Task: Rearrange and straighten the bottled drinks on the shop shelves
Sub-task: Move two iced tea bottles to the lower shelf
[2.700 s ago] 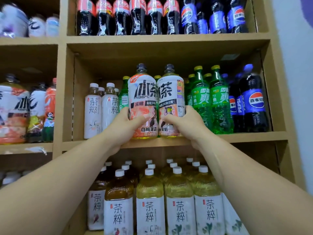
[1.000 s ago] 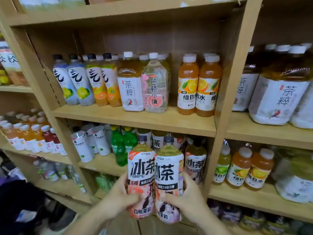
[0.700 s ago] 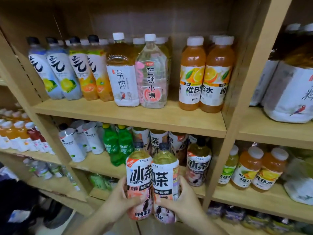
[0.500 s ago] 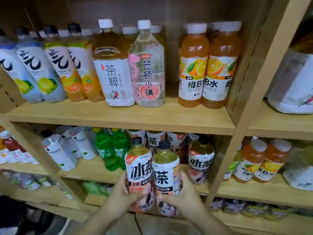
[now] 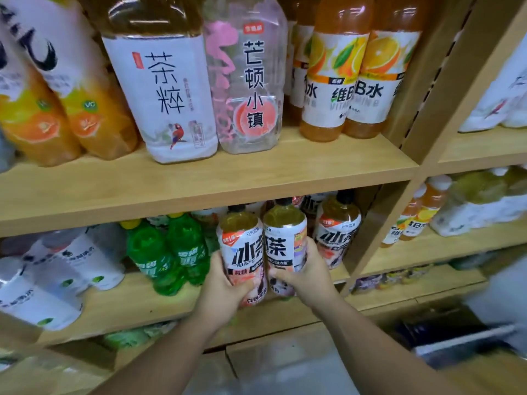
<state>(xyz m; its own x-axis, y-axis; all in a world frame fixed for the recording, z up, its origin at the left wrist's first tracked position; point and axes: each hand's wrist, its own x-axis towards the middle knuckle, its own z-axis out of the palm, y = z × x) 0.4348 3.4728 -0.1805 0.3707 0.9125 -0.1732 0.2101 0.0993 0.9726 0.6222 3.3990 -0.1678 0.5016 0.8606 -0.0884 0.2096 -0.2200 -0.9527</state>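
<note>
Through the head camera I am seeing my left hand [image 5: 225, 283] wrapping closed around the peach iced tea bottle [image 5: 242, 252], thumb across its label, while my right hand [image 5: 306, 276] is clasping the second iced tea bottle [image 5: 285, 246] the same way. The two bottles are touching side by side, upright, at the near edge of the lower shelf [image 5: 119, 306], their dark caps sitting just under the front edge of the upper shelf board [image 5: 199, 192].

Crowding them on the left are two green soda bottles [image 5: 168, 252], standing just beside my left hand, and further left white-labelled bottles [image 5: 65, 266] are leaning. To the right, another iced tea bottle [image 5: 336, 232] is standing just beyond my right hand, with more of the same behind it. The wooden upright [image 5: 385, 223] is closing off that bay on the right, near that bottle.

Above, the upper shelf is carrying a large tea bottle with a parrot label [image 5: 162, 89], a clear pink-labelled bottle [image 5: 248, 81] touching it, and two orange vitamin drinks [image 5: 353, 72] to the right.

Bare board is showing along the near edge of the lower shelf below the green bottles and to the right of my right hand.
</note>
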